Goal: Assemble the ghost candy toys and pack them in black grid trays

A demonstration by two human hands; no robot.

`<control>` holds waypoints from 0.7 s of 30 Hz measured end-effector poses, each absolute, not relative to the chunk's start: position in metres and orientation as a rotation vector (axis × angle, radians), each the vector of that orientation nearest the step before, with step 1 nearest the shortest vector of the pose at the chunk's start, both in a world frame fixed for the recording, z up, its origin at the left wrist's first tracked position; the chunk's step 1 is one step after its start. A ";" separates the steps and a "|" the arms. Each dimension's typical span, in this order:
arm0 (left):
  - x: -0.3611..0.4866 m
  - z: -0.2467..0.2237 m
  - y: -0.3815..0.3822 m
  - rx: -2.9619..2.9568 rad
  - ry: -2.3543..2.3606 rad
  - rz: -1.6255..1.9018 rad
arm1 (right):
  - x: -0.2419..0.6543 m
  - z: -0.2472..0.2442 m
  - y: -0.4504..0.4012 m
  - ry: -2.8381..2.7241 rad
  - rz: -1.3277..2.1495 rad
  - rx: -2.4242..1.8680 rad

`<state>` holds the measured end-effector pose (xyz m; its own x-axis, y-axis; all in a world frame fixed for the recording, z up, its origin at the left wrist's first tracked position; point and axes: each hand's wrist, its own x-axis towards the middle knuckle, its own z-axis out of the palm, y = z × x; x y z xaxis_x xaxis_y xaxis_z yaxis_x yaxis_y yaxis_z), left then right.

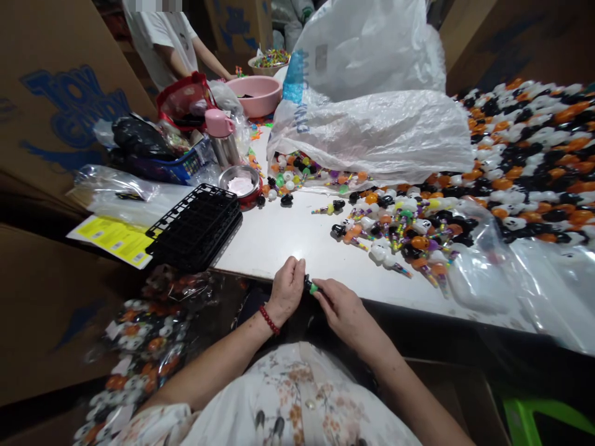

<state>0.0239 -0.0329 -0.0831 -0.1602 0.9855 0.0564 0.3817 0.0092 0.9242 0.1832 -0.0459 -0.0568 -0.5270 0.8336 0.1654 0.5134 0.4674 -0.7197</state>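
Just past the front edge of the white table (279, 241), my two hands meet around a small black and green piece (310, 285). My left hand (287, 288), with a red bead bracelet at its wrist, has its fingers closed at the black end. The thumb and fingers of my right hand (339, 303) pinch the green end. To the right on the table lies a pile of small figure-topped sticks (418, 241) in orange, white, black and purple. A yellow and black one (329, 207) lies apart from the pile.
Black plastic trays (195, 226) are stacked at the left, beside a metal bowl (240, 183) and a pink-lidded flask (223, 139). A large plastic bag (372, 136) covers the middle back. Many figure heads (534, 155) fill the right. Another person (162, 43) stands behind a pink basin (258, 96).
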 end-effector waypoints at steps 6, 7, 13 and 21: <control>0.023 -0.081 -0.031 1.426 1.599 1.081 | 0.185 -0.051 -0.047 -2.114 0.979 -1.272; 0.022 -0.081 -0.030 1.415 1.578 1.064 | 0.186 -0.049 -0.048 -2.106 1.004 -1.274; 0.019 -0.087 -0.029 1.292 1.468 0.960 | 0.188 -0.040 -0.049 -2.101 1.195 -1.189; 0.021 -0.077 -0.033 1.340 1.340 0.845 | 0.190 -0.044 -0.049 -1.963 1.419 -1.145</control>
<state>0.0211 -0.0331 -0.0771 0.1355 0.9752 -0.1753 0.2618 0.1354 0.9556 0.1897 -0.0494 -0.0441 -0.5490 0.8295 -0.1023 0.3574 0.1223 -0.9259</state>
